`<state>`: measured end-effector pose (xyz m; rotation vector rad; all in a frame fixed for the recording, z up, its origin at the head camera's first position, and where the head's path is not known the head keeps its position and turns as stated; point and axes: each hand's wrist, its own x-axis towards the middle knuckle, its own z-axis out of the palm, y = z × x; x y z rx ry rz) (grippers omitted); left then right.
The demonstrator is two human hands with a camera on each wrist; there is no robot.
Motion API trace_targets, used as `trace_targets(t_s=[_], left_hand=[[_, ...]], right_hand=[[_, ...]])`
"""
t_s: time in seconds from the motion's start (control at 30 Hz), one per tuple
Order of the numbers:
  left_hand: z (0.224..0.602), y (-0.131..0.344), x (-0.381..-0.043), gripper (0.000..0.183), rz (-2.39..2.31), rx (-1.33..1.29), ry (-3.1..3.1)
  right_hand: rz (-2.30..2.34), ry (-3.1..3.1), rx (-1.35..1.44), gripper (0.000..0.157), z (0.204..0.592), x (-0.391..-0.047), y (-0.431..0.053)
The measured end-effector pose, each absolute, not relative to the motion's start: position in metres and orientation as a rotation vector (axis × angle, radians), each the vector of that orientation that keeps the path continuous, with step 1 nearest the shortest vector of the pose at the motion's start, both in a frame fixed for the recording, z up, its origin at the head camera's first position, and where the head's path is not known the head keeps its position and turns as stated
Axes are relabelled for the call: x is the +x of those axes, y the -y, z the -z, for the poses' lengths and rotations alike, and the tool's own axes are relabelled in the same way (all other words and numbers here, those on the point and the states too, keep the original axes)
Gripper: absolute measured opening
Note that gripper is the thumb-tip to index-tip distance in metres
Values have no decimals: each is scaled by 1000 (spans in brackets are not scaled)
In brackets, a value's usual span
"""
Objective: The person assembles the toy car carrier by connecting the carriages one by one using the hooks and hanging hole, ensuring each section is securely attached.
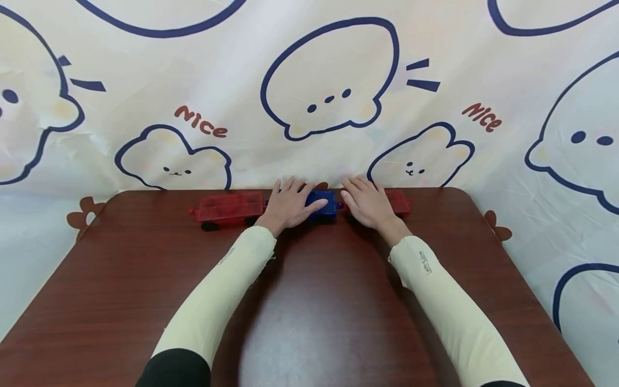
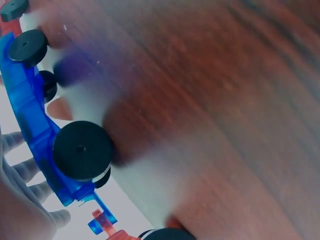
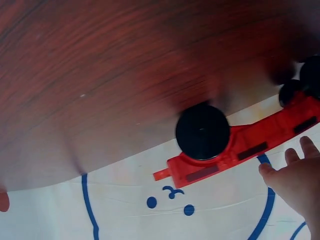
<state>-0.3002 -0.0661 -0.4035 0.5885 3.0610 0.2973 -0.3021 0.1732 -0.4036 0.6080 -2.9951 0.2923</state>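
Note:
In the head view, a row of toy train cars stands along the table's far edge: a red car (image 1: 231,207) on the left, a blue car (image 1: 328,205) in the middle and another red car (image 1: 399,203) on the right. My left hand (image 1: 288,206) lies over the blue car with fingers straight and thumb spread. Over the right red car rests my right hand (image 1: 368,205), fingers extended. The left wrist view shows the blue car's black wheels (image 2: 82,150) and its end hook overlapping a red coupling (image 2: 102,220); whether they are linked I cannot tell.
The brown wooden table (image 1: 319,317) spreads out toward me. Behind it hangs a white cloth (image 1: 333,70) with blue cartoon outlines, close to the table's far edge and continuing along both sides.

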Motion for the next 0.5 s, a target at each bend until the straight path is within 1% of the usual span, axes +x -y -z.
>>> trace_targets(t_s=[0.3,0.5], left_hand=[[397,72,-289,81,-269,557,-3099],[391,81,-285,76,-267,525,-3139]], right_hand=[[-298,2977,625,58,401,-294,-166],[-290,2956,633,60,396,-291,-163]])
